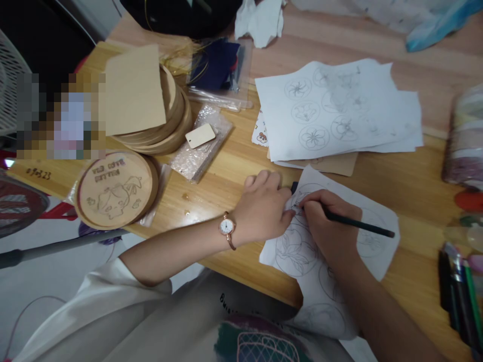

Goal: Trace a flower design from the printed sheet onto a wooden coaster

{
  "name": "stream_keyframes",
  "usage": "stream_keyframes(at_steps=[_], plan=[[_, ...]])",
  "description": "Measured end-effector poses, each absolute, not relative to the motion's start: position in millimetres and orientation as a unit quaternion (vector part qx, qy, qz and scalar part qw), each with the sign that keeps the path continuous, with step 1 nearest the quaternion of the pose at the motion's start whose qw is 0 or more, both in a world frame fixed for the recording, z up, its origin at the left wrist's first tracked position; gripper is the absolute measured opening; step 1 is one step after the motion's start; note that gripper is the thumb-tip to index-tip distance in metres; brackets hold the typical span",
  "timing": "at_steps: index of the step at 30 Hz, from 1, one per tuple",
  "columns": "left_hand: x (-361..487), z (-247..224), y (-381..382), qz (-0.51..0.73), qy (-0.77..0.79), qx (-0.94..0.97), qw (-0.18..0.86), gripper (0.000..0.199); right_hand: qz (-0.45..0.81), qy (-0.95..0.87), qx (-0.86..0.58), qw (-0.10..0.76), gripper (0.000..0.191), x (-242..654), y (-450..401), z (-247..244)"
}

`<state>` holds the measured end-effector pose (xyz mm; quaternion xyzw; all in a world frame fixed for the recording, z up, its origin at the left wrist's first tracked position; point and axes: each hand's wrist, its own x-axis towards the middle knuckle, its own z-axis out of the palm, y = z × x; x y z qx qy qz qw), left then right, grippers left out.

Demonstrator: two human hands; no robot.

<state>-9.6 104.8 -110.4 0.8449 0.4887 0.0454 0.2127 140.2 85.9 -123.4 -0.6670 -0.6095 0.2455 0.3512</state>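
Note:
My right hand [328, 226] is shut on a black pencil [358, 223], its tip on a sheet of paper [298, 254] printed with round flower outlines. My left hand [262, 208], with a rose-gold wristwatch [227, 227] on its wrist, rests curled on the sheet's upper left edge. A small dark stub [294, 187] shows just past those fingers; I cannot tell what it is. The sheet lies partly over the wooden table's [222, 221] front edge. Part of the drawing is hidden under both hands.
A stack of wooden discs [175, 120] and a drawn-on disc [113, 190] lie left, beside a small wooden tag [199, 136] on bubble wrap [199, 148]. Further flower sheets [332, 110] lie ahead. Several pens [458, 296] sit at right.

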Motion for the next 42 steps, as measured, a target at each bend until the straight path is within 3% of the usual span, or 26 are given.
stream_keyframes(at_steps=[21, 27, 42], plan=[[-9.4, -111.9, 105.1, 0.048, 0.489, 0.845, 0.210, 0.026, 0.264, -0.624, -0.647, 0.350, 0.018, 141.1, 84.5, -122.9], [-9.4, -111.2, 104.6, 0.048, 0.489, 0.845, 0.212, 0.026, 0.278, -0.575, -0.661, 0.394, 0.017, 141.4, 84.1, -123.3], [-9.6, -110.7, 104.6, 0.047, 0.489, 0.844, 0.216, 0.025, 0.250, -0.608, -0.670, 0.344, 0.017, 141.2, 85.7, -122.6]])
